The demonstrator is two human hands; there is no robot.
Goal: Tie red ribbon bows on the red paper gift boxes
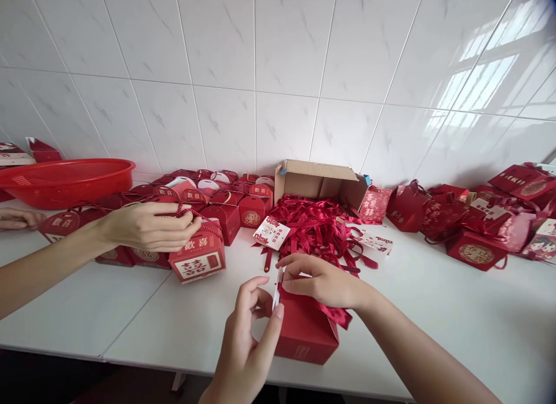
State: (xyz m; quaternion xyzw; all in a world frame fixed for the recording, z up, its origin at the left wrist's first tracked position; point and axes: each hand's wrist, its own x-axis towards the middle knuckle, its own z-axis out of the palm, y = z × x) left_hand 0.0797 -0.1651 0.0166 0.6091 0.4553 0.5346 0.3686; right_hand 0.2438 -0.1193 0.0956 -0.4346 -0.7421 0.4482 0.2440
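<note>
Lying beneath right grip [319, 282]: red box [306, 333]

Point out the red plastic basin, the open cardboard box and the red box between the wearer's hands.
red plastic basin [82, 187]: head view, on its outer side wall
open cardboard box [321, 171]: head view, on its raised flap
red box [306, 331]: head view, on its side

Bright daylight (window glare right).

“囍” and “歡喜” on corded box [217, 259], illegible print on nearest red box [307, 330]
</note>
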